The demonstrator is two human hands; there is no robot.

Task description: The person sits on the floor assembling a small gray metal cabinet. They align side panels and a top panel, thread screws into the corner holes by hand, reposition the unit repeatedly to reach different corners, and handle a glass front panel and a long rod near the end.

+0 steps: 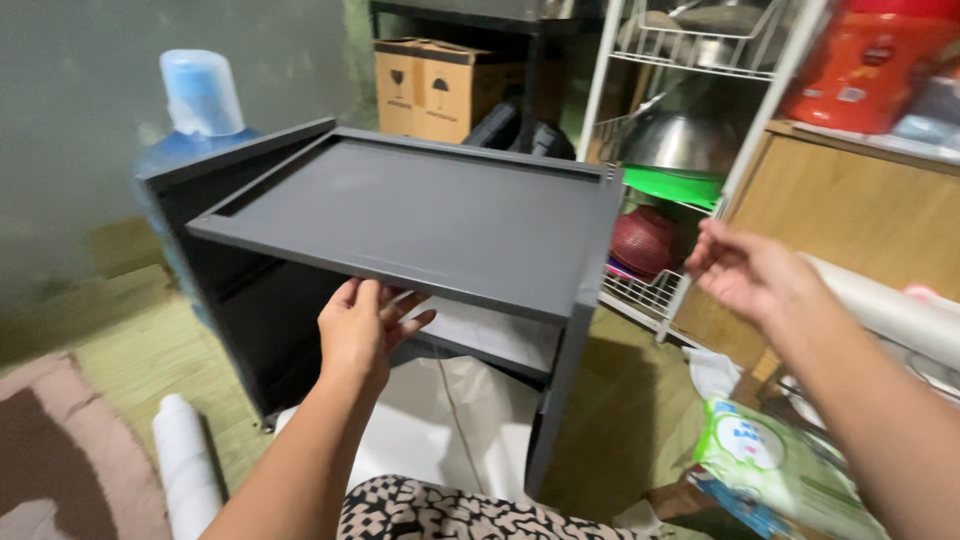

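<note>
Head view, the only one we have: our left hand (362, 325) sits under the front edge of the dark grey shelf panel (420, 215), fingers curled up against its underside, propping rather than clamping. Our right hand (745, 268) is loose and half open, holding nothing, off to the right of the cabinet frame (575, 330) and clear of it.

The panel lies tilted across the frame top, just above our left fingertips, far edge toward the cardboard boxes (440, 85).

Risks as we judge them:
- Only one hand bears the panel. If the left fingers slip, the front edge likely drops onto the lower shelf (490, 335) or pinches those fingers.
- The panel looks unseated on the left side wall (235, 165); a push could skew it off the frame.
- The frame stands on loose white plastic sheeting (440, 420); it may slide under load.
- The wire rack (650, 290) with bowls is close beside the right fingers; a swing could knock it.

Count:
- shelf panel in hand: one
- lower shelf: one
- cardboard boxes: two
- blue water bottle (195, 115), behind the left wall: one
- white rolls: two, one (185, 460) below the left wrist, one (885, 305) under the right forearm
- green wipes pack (775, 470): one
</note>
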